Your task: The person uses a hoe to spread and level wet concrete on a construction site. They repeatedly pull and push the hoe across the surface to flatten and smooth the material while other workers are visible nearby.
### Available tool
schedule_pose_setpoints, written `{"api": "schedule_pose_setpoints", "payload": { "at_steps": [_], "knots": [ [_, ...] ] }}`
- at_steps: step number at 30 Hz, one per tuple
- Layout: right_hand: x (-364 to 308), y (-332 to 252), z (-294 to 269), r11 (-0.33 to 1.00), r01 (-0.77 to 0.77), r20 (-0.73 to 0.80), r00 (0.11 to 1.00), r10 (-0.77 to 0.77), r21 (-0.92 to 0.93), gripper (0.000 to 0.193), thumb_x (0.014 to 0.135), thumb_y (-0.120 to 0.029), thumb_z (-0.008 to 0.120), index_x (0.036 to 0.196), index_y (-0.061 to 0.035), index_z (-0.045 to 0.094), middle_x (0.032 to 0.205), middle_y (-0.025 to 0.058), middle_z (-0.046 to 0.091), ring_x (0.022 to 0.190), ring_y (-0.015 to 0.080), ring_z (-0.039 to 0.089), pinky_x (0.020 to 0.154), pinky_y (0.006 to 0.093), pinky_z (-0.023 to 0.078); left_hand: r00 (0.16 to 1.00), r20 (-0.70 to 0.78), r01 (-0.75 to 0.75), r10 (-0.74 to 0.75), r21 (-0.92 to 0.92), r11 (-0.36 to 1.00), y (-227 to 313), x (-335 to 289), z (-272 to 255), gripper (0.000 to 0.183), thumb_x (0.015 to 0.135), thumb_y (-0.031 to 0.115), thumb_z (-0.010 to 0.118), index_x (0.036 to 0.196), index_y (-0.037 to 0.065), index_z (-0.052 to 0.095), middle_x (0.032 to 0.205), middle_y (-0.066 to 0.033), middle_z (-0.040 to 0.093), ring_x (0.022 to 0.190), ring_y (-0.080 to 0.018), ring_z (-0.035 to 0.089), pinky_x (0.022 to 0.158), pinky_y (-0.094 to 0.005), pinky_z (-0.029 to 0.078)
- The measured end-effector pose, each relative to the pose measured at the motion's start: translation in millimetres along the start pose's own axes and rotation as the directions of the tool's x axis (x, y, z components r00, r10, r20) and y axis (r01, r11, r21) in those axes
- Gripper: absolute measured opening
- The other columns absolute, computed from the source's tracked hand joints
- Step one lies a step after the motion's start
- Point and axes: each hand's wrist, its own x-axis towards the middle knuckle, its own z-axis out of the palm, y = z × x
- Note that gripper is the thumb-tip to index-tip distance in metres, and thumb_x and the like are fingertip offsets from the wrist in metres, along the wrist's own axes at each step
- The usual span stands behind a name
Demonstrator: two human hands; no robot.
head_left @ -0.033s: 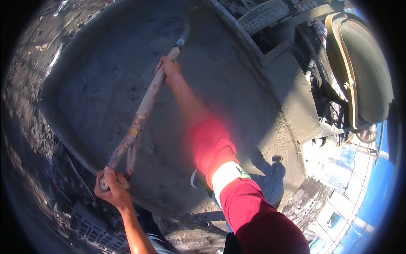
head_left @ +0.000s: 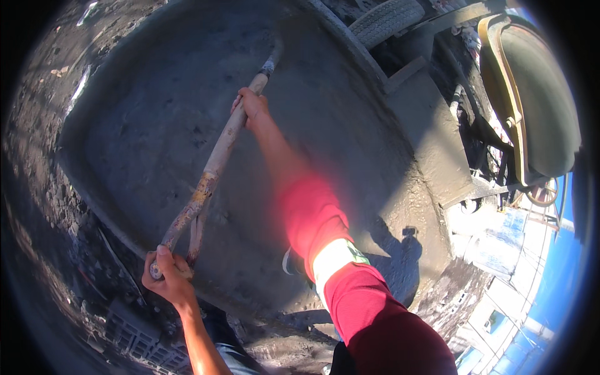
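A worn wooden-handled shovel (head_left: 217, 160) slants across the view from lower left to upper middle. My left hand (head_left: 169, 279) is closed round the grip at its split top end. Farther up the shaft, my right hand (head_left: 254, 107) is wrapped round it, just short of the metal socket. Grey wet mortar (head_left: 150, 137) hides the shovel's blade. The mortar lies in a wide, shallow mixing trough (head_left: 103, 211) with rounded corners and a raised rim.
A tyre (head_left: 387, 24) lies beyond the trough's right rim. Farther right stands a large curved metal drum (head_left: 540, 100) on a frame. A grey-coated flat slab (head_left: 431, 140) adjoins the trough. Rubble (head_left: 53, 200) covers the ground at left, with hollow blocks (head_left: 140, 337) at lower left.
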Motion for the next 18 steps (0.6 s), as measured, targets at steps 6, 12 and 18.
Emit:
{"api": "schedule_pose_setpoints", "payload": {
  "at_steps": [6, 12, 18],
  "knots": [
    [-48, 63, -99, 0.993, 0.071, -0.151, 0.987, -0.056, 0.096, 0.015, 0.087, -0.013, 0.061, 0.086, -0.0022, 0.050, 0.067, 0.0074, 0.055, 0.055, 0.0190, 0.057, 0.052, 0.0365, 0.052, 0.987, 0.153, 0.045, -0.058, 0.084, 0.995, -59, -41, -58, 0.031, 0.094, 0.021, 0.060, 0.071, 0.001, 0.056, 0.055, 0.0001, 0.048, 0.046, -0.0071, 0.044, 0.045, -0.0229, 0.030],
    [-107, 107, -221, 0.980, 0.119, -0.372, 0.927, -0.052, 0.159, 0.017, 0.090, -0.011, 0.060, 0.097, -0.0052, 0.046, 0.070, 0.0043, 0.053, 0.054, 0.0160, 0.056, 0.047, 0.0339, 0.049, 0.933, 0.331, 0.096, -0.141, 0.149, 0.984, -106, -77, -80, 0.034, 0.094, 0.024, 0.060, 0.070, 0.002, 0.053, 0.055, 0.0006, 0.047, 0.047, -0.0075, 0.044, 0.044, -0.0233, 0.031],
    [-163, 139, -360, 0.896, 0.256, -0.546, 0.838, -0.018, 0.363, 0.017, 0.089, -0.009, 0.061, 0.097, -0.0058, 0.048, 0.070, 0.0047, 0.053, 0.053, 0.0167, 0.055, 0.046, 0.0343, 0.049, 0.792, 0.583, 0.063, -0.180, 0.216, 0.974, -107, -115, -56, 0.037, 0.096, 0.024, 0.061, 0.066, 0.004, 0.050, 0.051, 0.0002, 0.046, 0.041, -0.0073, 0.040, 0.038, -0.0245, 0.027]
  ]
}}
